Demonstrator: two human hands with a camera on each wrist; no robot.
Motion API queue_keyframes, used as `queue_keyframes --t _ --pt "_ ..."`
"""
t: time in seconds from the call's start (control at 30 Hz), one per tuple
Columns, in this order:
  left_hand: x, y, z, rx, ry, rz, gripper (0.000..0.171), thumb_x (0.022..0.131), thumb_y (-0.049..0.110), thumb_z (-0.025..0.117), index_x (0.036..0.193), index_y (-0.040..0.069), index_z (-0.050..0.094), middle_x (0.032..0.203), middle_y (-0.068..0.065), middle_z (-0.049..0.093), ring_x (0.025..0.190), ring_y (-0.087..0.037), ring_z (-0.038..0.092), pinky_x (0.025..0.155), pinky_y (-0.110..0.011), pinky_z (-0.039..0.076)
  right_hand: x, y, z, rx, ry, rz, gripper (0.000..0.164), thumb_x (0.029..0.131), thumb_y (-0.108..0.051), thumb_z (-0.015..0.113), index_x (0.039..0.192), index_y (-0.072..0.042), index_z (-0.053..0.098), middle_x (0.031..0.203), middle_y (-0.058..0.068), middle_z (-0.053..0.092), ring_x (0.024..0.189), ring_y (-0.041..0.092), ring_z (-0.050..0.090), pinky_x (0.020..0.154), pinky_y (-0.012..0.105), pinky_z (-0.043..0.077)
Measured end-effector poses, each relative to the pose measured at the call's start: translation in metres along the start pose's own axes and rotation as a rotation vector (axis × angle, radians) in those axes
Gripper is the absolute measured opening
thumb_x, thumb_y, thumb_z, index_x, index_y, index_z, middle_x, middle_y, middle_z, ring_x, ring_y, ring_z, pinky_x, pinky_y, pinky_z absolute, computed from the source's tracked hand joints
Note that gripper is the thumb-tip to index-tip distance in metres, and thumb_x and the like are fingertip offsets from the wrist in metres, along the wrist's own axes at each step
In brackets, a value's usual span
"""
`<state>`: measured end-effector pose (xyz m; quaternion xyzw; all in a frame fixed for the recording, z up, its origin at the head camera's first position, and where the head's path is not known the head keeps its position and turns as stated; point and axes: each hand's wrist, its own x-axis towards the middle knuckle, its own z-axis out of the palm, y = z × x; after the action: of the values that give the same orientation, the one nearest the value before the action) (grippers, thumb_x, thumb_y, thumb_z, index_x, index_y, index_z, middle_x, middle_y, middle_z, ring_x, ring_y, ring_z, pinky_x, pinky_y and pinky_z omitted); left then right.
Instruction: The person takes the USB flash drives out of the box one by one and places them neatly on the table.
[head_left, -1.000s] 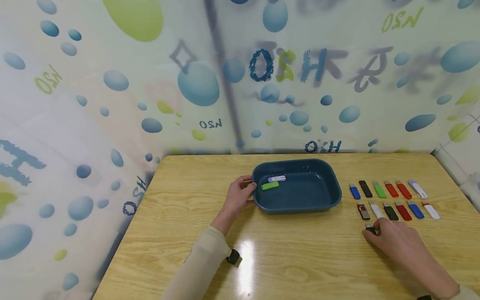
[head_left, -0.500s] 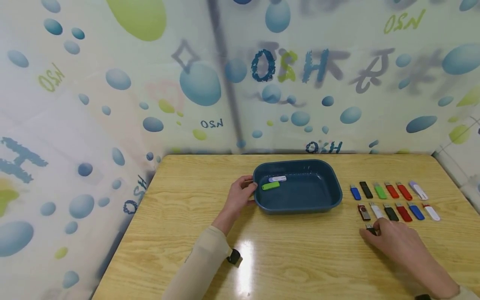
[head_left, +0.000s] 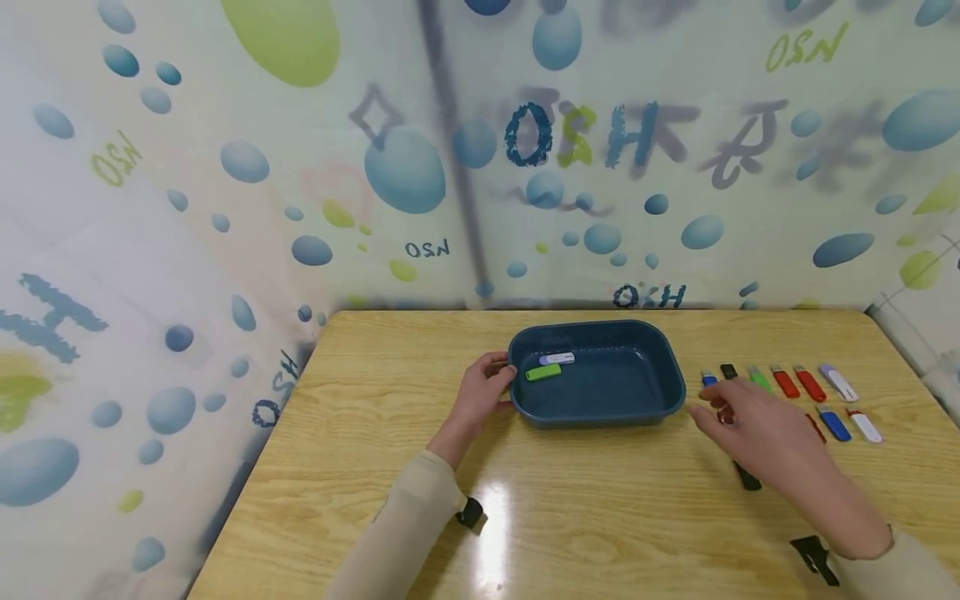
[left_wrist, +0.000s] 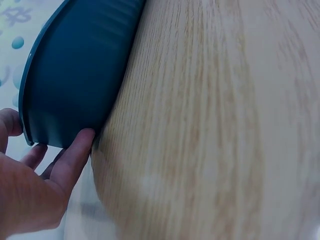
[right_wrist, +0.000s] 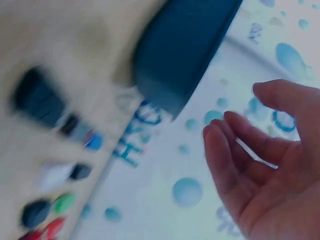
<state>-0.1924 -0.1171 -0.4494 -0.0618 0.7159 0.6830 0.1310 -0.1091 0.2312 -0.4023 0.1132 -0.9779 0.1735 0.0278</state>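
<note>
My left hand (head_left: 480, 390) grips the left end of a dark blue plastic tray (head_left: 600, 415); in the left wrist view its fingers (left_wrist: 75, 155) press against the tray's end. Inside the tray lie a green USB stick (head_left: 543, 372) and a white-and-lavender USB stick (head_left: 558, 358). My right hand (head_left: 772, 437) hovers over the rows of USB sticks with its fingers loosely bent. Nothing is between those fingers in the right wrist view. Below the hand a black USB stick (head_left: 747, 476) lies on the table. A dark red USB stick (head_left: 726, 415) shows between thumb and fingers; others are hidden.
To the right lie a red USB stick (head_left: 810, 383), a lavender-and-white one (head_left: 838, 382), a blue one (head_left: 834, 423) and a white one with a red end (head_left: 865, 425). A patterned wall covering (head_left: 600, 208) rises behind the wooden table (head_left: 390, 375).
My right hand has let go of the black USB stick and moved up and away over the rows, leaving that stick on the table. The left hand stays at the tray.
</note>
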Motion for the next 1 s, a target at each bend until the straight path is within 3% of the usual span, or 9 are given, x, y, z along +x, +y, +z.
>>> queue_keyframes --t 0.13,0.37,0.7,1.0 --pt "0.008 -0.012 -0.001 -0.006 0.024 0.001 0.043 0.097 0.019 0.056 0.137 0.005 0.052 0.129 -0.017 0.054 0.105 -0.026 0.058 0.074 -0.043 0.057 0.017 -0.026 0.007 0.019 0.079 -0.141 0.031 0.092 -0.035 0.062 0.104 -0.008 0.070 0.098 0.007 0.063 0.083 0.023 0.061 0.062 0.040 0.052" --pt "0.011 -0.017 0.000 0.006 0.045 0.029 0.041 0.096 0.020 0.055 0.134 0.006 0.054 0.129 -0.015 0.055 0.104 -0.025 0.059 0.071 -0.040 0.058 0.053 -0.061 0.025 0.043 0.092 -0.290 0.027 0.091 -0.029 0.065 0.105 -0.007 0.069 0.101 0.005 0.062 0.086 0.021 0.061 0.071 0.040 0.054" --pt "0.009 -0.019 0.002 0.000 0.048 0.054 0.039 0.097 0.020 0.055 0.133 0.006 0.056 0.130 -0.014 0.055 0.105 -0.027 0.059 0.069 -0.040 0.058 0.088 -0.087 0.059 0.025 0.051 -0.403 0.028 0.091 -0.029 0.065 0.108 -0.008 0.070 0.100 0.002 0.061 0.083 0.013 0.059 0.071 0.032 0.053" --pt "0.009 -0.020 0.002 -0.034 0.042 0.059 0.043 0.097 0.021 0.056 0.136 0.004 0.053 0.134 -0.018 0.052 0.108 -0.029 0.058 0.069 -0.041 0.058 0.112 -0.100 0.079 0.043 -0.004 -0.443 0.027 0.091 -0.021 0.065 0.112 -0.004 0.069 0.104 0.007 0.062 0.090 0.018 0.061 0.077 0.035 0.053"
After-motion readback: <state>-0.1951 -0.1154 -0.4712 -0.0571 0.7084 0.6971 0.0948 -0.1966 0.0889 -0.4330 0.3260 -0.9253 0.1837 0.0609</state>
